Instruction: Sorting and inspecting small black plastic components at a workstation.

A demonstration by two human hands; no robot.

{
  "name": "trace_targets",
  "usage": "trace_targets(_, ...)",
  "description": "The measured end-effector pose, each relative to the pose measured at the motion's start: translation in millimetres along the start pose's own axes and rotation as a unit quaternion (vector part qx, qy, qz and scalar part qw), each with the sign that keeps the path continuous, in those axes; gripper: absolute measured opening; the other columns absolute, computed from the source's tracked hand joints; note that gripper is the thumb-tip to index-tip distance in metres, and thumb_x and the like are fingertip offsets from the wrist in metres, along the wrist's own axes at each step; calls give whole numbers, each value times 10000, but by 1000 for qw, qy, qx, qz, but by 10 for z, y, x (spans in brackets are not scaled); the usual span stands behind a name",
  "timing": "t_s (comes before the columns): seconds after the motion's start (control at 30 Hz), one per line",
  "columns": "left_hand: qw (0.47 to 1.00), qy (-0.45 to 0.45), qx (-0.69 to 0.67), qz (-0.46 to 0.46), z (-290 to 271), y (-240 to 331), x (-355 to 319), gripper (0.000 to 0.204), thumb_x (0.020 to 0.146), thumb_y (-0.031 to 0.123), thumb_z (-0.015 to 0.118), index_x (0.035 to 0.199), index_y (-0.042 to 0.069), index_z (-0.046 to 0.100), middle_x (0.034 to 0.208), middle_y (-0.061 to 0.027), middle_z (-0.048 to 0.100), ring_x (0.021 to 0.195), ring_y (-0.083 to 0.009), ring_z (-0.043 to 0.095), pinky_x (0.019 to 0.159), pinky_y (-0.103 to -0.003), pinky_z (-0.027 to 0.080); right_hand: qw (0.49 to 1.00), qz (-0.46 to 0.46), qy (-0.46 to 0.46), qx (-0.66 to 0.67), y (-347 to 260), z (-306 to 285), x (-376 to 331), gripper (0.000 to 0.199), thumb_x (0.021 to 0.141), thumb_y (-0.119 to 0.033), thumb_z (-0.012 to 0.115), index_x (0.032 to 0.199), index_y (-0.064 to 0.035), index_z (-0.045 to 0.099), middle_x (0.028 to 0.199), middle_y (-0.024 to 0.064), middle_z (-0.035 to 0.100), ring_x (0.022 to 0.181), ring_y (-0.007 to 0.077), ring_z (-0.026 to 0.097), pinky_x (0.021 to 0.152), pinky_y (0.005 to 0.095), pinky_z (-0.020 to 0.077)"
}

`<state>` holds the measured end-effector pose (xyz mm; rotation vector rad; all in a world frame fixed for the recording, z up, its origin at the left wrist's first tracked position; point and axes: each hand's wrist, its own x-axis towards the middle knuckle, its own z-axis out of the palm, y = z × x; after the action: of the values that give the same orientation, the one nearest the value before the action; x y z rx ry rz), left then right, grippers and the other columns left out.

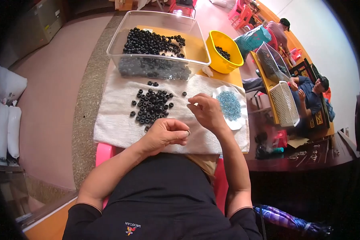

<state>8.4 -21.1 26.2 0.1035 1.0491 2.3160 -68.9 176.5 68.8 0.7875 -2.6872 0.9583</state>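
Observation:
My left hand is closed in a pinch above the near part of a white cloth. A small dark round piece shows at its fingertips, mostly covered by the fingers. My right hand is raised a little farther off, thumb and forefinger together; what they pinch is too small to make out. A loose pile of black round pieces with holes lies beyond my left hand. One single black piece sits apart, near my right fingertips. Right of that hand, a white wavy-edged dish holds many tiny clear-blue pieces.
A clear plastic bin with many black pieces stands at the table's far side. Beside it is a yellow basin with more. At right, people sit at another table with a white perforated basket. White sacks stand at left.

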Motion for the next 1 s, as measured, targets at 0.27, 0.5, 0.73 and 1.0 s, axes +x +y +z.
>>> trace_targets(0.27, 1000, -8, 8, 3, -27, 42, 0, 162, 887, 55, 691, 1036, 0, 661, 900, -75, 690, 810, -149, 681, 763, -313, 595, 997, 4, -5, -78, 208, -23, -21, 119, 819, -60, 688, 926, -16, 718, 930, 149, 689, 810, 332, 677, 717, 384, 528)
trace_targets(0.5, 1000, 3, 7, -4, -34, 20, 9, 164, 884, 60, 696, 1036, 6, 664, 899, -73, 692, 817, -147, 681, 763, -308, 594, 980, 52, -81, -177, 205, 1, -110, 150, 850, -102, 626, 962, -49, 710, 979, 138, 667, 907, 345, 653, 813, 413, 512)
trace_targets(0.73, 1000, 4, -6, 4, -41, 17, 14, 155, 879, 67, 706, 1017, 9, 667, 897, -71, 687, 810, -148, 677, 761, -307, 592, 974, 68, -88, -198, 185, 49, -88, 142, 868, -121, 605, 945, -59, 707, 984, 124, 665, 893, 341, 657, 797, 418, 519)
trace_targets(1.0, 1000, 17, -7, 5, -47, 3, 27, 141, 876, 62, 706, 1000, 9, 665, 887, -63, 680, 803, -142, 671, 757, -302, 589, 996, -16, -24, -81, 268, 53, -105, 97, 831, -46, 647, 916, -39, 694, 939, 111, 674, 799, 286, 670, 724, 365, 529)
